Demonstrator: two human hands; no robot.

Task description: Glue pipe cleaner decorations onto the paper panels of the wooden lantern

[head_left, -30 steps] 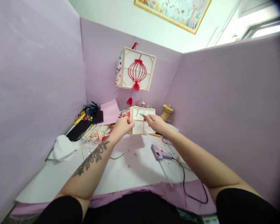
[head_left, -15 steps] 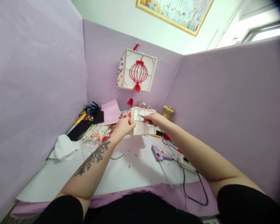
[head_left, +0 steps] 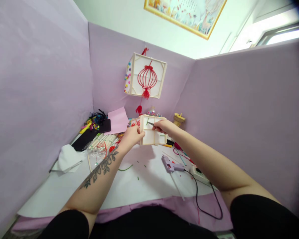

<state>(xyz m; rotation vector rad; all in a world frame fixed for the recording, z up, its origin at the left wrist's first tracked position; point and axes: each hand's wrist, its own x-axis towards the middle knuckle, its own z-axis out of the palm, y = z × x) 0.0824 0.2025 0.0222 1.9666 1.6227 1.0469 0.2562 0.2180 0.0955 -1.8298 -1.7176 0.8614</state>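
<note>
A small lantern (head_left: 147, 137) with a pale wooden frame and white panels is held up above the table. My left hand (head_left: 134, 135) is closed on its left corner edge, beside a panel with red lettering. In my right hand (head_left: 162, 126) are dark tweezers (head_left: 150, 123), their tips at a short green strip (head_left: 148, 120) on the upper left pane. Whether the tips grip the strip I cannot tell. Another bit of green shows at the right side of the same face.
A lilac glue gun (head_left: 170, 164) lies on the right with its black cord. Green scraps and a curved green strip (head_left: 126, 168) lie on the white table. Bundled sticks (head_left: 102, 142) sit at left; a larger lantern (head_left: 149, 75) hangs behind.
</note>
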